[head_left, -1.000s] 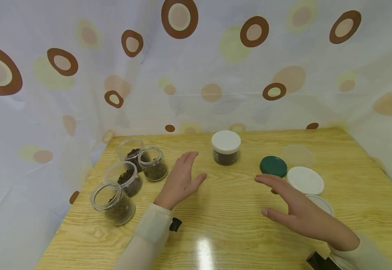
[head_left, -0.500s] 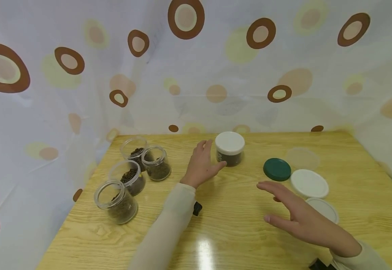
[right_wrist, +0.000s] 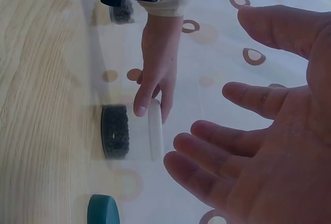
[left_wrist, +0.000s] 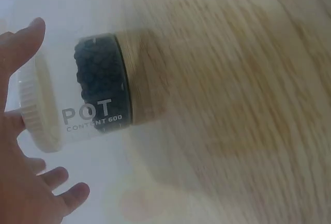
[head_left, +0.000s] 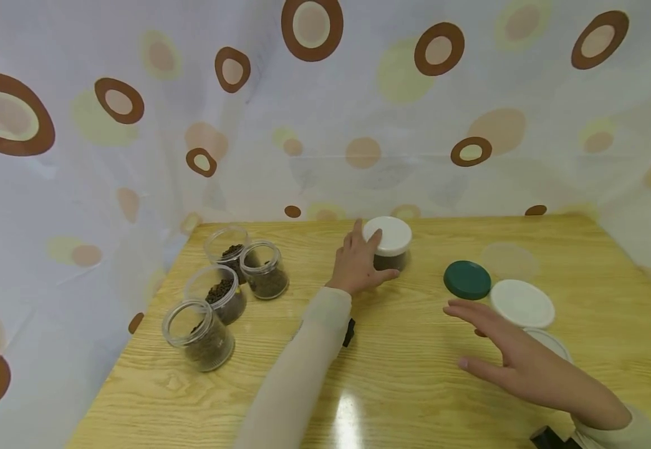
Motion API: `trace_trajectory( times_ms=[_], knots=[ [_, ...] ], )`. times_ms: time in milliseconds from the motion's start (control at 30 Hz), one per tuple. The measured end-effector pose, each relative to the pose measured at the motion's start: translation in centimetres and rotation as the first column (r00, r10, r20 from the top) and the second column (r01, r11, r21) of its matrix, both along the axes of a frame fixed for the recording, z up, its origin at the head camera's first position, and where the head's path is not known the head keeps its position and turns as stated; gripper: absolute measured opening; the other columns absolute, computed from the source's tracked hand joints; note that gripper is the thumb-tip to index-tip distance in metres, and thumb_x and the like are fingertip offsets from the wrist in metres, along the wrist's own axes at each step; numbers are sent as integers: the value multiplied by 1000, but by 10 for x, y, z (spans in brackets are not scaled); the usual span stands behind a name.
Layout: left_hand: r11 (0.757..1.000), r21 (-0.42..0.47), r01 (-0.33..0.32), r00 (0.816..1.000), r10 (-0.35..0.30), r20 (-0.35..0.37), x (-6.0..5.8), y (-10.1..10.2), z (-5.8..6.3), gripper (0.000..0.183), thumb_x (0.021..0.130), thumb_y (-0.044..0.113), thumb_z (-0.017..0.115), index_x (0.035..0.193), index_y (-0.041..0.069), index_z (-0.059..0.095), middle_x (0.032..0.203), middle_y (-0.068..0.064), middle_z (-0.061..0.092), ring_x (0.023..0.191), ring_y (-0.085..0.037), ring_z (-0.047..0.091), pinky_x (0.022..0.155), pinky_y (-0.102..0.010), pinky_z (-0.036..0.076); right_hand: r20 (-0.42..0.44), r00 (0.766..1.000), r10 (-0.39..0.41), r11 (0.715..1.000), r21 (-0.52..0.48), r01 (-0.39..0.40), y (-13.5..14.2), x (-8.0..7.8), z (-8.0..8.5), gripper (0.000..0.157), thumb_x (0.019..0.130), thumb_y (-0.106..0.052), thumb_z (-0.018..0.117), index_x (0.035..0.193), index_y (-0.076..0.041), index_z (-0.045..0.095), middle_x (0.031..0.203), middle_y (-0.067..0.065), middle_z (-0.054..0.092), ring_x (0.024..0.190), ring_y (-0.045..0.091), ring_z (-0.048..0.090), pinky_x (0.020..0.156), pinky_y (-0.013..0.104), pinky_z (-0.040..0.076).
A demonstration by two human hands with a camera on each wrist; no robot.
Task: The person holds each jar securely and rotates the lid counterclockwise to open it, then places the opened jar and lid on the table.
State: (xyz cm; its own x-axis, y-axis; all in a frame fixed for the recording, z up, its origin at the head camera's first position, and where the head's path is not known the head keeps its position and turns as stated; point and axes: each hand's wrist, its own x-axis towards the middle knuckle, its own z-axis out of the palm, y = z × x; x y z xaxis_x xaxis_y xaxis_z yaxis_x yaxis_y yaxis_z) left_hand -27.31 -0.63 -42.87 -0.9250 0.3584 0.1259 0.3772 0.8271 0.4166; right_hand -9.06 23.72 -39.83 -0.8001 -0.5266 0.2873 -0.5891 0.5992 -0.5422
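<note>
A clear plastic jar [left_wrist: 103, 81] marked "POT", part filled with dark pellets, stands upright under a white screw lid [head_left: 393, 236] at the back middle of the table. My left hand [head_left: 356, 262] is at its left side, fingers spread about the lid. Whether they touch it I cannot tell; no firm grip shows in the left wrist view. Over the right part of the table hovers my right hand [head_left: 519, 358], its fingers extended and holding nothing. Beyond it lie a green lid [head_left: 467, 279] and a white lid [head_left: 522, 303].
Several lidless clear jars with dark contents stand at the left, among them a front jar [head_left: 207, 346] and a back jar [head_left: 266, 280]. A translucent lid [head_left: 509, 260] lies at the right, and another pale lid [head_left: 552, 344] is partly behind my right hand. A patterned curtain [head_left: 325, 112] surrounds the table [head_left: 415, 386].
My left hand has moved right and away from me, from beside the open jars to the white-lidded jar. My right hand stays nearly where it was; the view has shifted slightly.
</note>
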Motion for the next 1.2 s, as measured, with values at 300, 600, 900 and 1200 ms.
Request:
trace_trajectory(
  times_ms=[300, 600, 900, 1200],
  knots=[
    [993, 76, -86, 995, 89, -34, 9, 0, 0, 71, 81, 51, 77, 131, 10, 47, 151, -14, 36, 135, -32, 45, 103, -47, 49, -6, 1000, 23, 1000, -2, -23, 2, 1, -1, 74, 90, -15, 71, 153, -24, 34, 155, -6, 37, 136, -18, 28, 94, 14, 47],
    [963, 247, -110, 992, 92, 85, 8, -2, -5, 87, 83, 38, 78, 148, 5, 31, 150, -17, 29, 123, -34, 56, 98, -41, 54, 33, 999, 33, 999, 22, -34, -1, -1, -4, 72, 92, -18, 70, 154, -25, 33, 156, 4, 37, 136, -20, 25, 94, 19, 50],
    [949, 288, -132, 988, 101, 118, 3, -6, -5, 100, 77, 39, 83, 153, 11, 25, 152, -15, 31, 128, -34, 51, 100, -47, 52, 16, 999, 39, 998, 47, -39, -2, -1, -4, 71, 93, -20, 69, 154, -26, 33, 156, 3, 36, 137, -17, 28, 96, 17, 47],
    [928, 356, -108, 988, 61, 141, 7, -9, -8, 100, 76, 37, 83, 155, 15, 25, 149, -12, 41, 121, -35, 58, 94, -48, 54, 8, 999, 39, 996, 86, -40, -3, -1, -1, 65, 94, -24, 67, 152, -23, 37, 155, 4, 39, 138, -18, 26, 95, 19, 49]
  ],
)
